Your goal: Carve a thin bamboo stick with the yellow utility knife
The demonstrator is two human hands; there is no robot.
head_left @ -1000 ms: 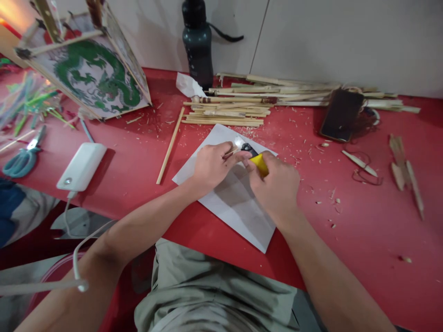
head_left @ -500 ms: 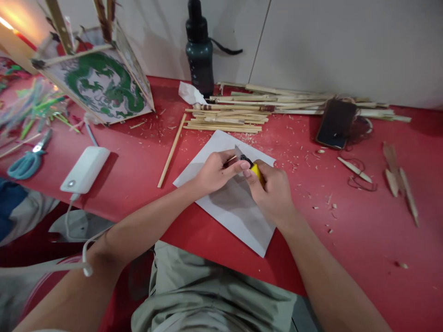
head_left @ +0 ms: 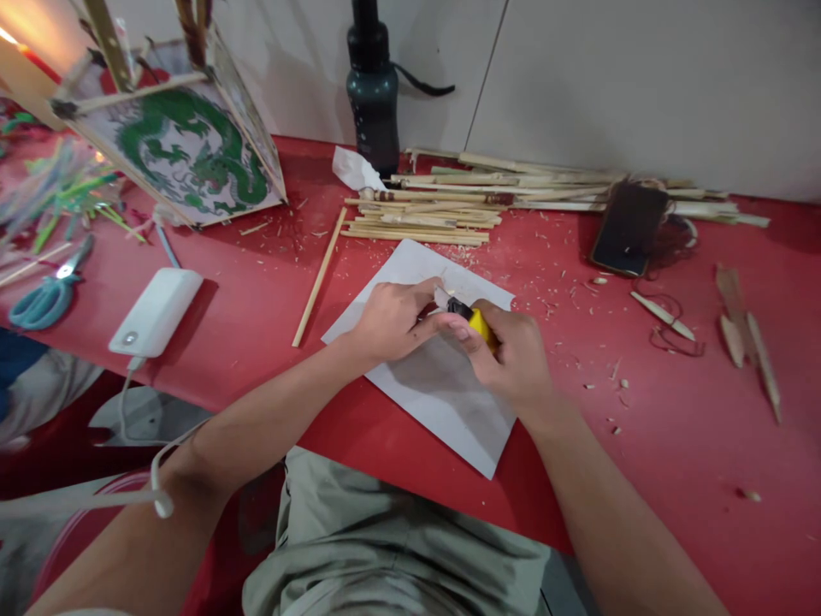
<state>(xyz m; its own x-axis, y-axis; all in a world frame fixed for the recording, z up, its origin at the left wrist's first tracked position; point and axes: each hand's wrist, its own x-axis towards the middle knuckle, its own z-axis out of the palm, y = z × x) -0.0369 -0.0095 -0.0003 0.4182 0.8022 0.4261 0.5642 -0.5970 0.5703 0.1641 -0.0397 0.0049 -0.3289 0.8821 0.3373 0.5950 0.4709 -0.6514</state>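
My right hand (head_left: 513,355) is closed round a yellow utility knife (head_left: 478,321) with its blade out toward the upper left. My left hand (head_left: 388,321) pinches a small thin bamboo piece right against the blade; most of that piece is hidden by my fingers. Both hands rest over a white sheet of paper (head_left: 442,389) lying on the red table (head_left: 256,299). A pile of bamboo sticks (head_left: 423,218) lies just beyond the paper, and a single long stick (head_left: 319,278) lies to its left.
A dark bottle (head_left: 373,94) stands at the wall. A dragon-printed lantern frame (head_left: 186,145) is at the back left, with a white power bank (head_left: 156,310) and teal scissors (head_left: 44,295) nearer. A black phone (head_left: 629,227) and bamboo offcuts (head_left: 747,338) lie right. Shavings litter the table.
The knife blade has shifted slightly along the small piece between my hands. The hands stay over the paper; the view has moved a little.
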